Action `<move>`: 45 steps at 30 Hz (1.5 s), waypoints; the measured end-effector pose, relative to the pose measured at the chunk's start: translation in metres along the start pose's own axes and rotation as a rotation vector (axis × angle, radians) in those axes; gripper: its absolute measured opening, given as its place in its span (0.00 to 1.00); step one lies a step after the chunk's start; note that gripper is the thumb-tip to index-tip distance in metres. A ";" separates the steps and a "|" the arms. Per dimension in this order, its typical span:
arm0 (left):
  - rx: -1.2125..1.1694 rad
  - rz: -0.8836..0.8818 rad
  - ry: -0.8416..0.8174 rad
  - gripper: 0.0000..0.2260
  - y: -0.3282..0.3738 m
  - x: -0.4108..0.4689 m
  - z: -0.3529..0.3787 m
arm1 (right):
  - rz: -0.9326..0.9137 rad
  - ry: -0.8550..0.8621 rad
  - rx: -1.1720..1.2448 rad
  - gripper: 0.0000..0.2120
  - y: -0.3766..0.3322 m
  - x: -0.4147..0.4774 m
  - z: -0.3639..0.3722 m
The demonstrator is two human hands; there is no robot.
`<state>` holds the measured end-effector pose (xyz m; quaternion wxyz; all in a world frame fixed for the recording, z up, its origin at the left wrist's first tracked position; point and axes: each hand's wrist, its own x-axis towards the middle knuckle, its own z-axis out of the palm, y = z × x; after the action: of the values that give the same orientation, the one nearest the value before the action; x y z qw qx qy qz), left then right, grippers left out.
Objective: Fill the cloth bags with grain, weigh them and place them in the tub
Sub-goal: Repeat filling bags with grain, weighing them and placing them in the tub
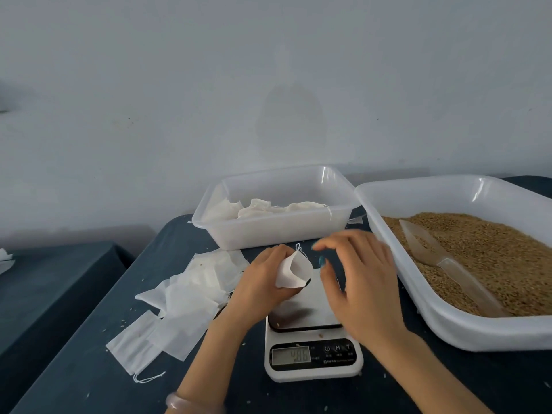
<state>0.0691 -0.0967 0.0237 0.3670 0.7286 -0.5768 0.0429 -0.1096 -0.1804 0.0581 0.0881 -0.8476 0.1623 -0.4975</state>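
Note:
My left hand grips a small white cloth bag over the platform of the white kitchen scale, whose display shows blurred digits. A thin drawstring sticks up from the bag's top. My right hand hovers just right of the bag with fingers loosely spread, holding nothing. A pile of flat empty cloth bags lies to the left. The white tub behind holds several filled bags. The big tray on the right holds grain and a clear scoop.
The dark cloth-covered table carries scattered loose grains. A second dark table stands lower at the left, with a gap between them. A plain wall rises close behind the tub and tray.

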 end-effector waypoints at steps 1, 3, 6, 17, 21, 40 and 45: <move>0.003 -0.002 0.005 0.19 0.000 0.000 0.000 | 0.003 -0.020 -0.038 0.13 0.001 0.010 -0.008; 0.003 -0.020 0.015 0.20 0.001 -0.001 0.000 | 0.064 -0.062 -0.110 0.17 0.018 0.033 -0.027; 0.002 -0.037 0.038 0.21 0.002 -0.001 0.000 | 0.349 -0.336 -0.337 0.23 0.073 0.077 -0.062; 0.025 -0.081 0.000 0.20 0.001 -0.002 0.001 | 0.719 -1.260 -0.757 0.22 0.157 0.067 -0.064; 0.025 -0.095 -0.012 0.20 0.000 -0.002 0.000 | 0.856 -1.147 -0.572 0.24 0.161 0.070 -0.062; 0.043 -0.111 -0.046 0.21 -0.001 -0.004 0.002 | 0.658 -0.999 -0.802 0.25 0.143 0.053 -0.046; 0.054 -0.110 -0.027 0.21 -0.001 -0.003 0.002 | 0.758 -0.998 -0.472 0.14 0.146 0.065 -0.042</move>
<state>0.0682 -0.0949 0.0204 0.3410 0.7694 -0.5394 0.0286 -0.1443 -0.3391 0.0864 0.1335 -0.8569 0.4932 0.0683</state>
